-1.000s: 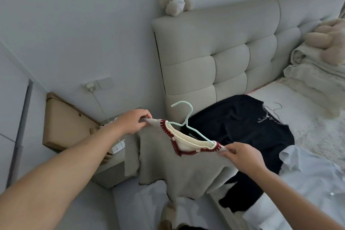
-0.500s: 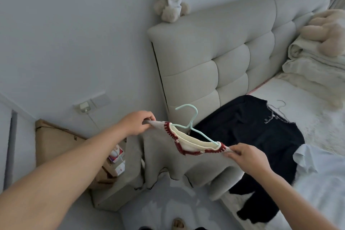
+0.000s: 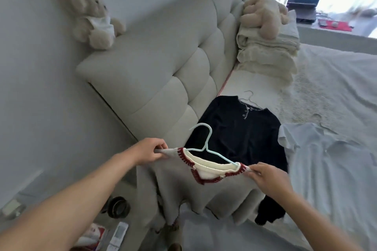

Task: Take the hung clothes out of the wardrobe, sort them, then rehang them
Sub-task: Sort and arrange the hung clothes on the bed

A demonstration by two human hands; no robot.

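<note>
Both hands, left hand [image 3: 150, 151] and right hand [image 3: 265, 176], pinch the grey sweater [image 3: 183, 185] by its shoulders, long axis running 9-to-3, bed [image 3: 326, 169] at 1 o'clock, right hand nearer.

Grey knit sweater [image 3: 175, 187] with red-stitched cream neckline, mounted on a pale blue hanger [image 3: 206, 144]; hook upright, above and between the hands. Left hand [image 3: 150, 152] pinches one shoulder, right hand [image 3: 267, 177] pinches the other; the body hangs below them. Dark navy buttoned top [image 3: 240, 136] lies flat beyond the hands on its own thin hanger [image 3: 250, 101]. A pale blue garment [image 3: 318, 149] lies spread beyond the right hand.
</note>
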